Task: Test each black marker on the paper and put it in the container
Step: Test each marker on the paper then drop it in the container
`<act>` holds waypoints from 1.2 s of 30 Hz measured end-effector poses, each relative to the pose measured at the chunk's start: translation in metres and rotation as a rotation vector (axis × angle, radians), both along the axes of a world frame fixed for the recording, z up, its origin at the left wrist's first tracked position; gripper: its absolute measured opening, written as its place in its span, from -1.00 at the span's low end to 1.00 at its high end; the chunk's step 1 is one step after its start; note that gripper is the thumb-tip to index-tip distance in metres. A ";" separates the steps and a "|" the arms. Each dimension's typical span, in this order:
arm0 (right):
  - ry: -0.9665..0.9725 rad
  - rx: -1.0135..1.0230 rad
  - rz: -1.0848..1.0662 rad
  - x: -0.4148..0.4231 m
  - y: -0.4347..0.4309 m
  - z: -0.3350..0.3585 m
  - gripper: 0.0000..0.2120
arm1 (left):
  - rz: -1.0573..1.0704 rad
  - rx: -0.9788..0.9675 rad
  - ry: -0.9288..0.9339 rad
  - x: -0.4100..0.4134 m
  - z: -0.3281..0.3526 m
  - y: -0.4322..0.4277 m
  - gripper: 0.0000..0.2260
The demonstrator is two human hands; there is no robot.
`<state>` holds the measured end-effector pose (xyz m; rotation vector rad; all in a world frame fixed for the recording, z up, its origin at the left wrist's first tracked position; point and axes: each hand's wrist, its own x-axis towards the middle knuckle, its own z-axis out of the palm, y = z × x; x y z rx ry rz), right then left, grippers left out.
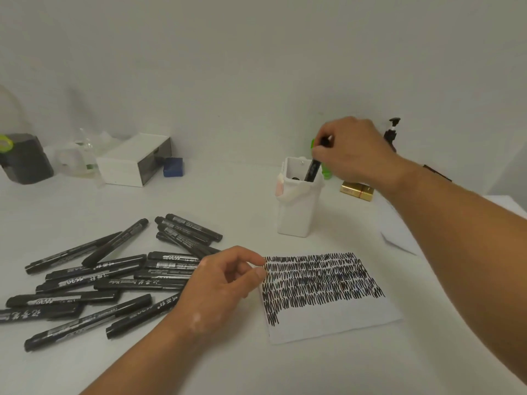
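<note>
Curling loosely round nothing, the left hand is at the nine o'clock edge of the paper, whose upper part is filled with black scribbles. Loose black markers lie heaped farther toward nine o'clock. At the paper's twelve o'clock stands the white container. Above it the right hand pinches a tilted black marker, its lower end inside the container's mouth.
</note>
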<state>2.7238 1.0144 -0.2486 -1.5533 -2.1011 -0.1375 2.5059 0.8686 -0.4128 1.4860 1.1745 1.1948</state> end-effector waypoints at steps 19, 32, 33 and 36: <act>-0.265 -0.201 -0.084 -0.028 0.019 -0.040 -0.65 | -0.016 0.023 0.053 -0.003 0.001 0.001 -0.87; 0.300 0.017 0.066 0.028 -0.092 -0.100 -0.85 | -0.001 0.046 0.094 -0.004 0.005 0.000 -0.96; 0.308 -0.052 0.065 0.032 -0.101 -0.118 -0.85 | -0.003 0.049 0.102 -0.003 0.005 0.000 -0.95; 0.346 -0.199 0.087 0.039 -0.116 -0.158 -0.87 | 0.021 0.058 0.133 -0.004 0.006 -0.001 -0.89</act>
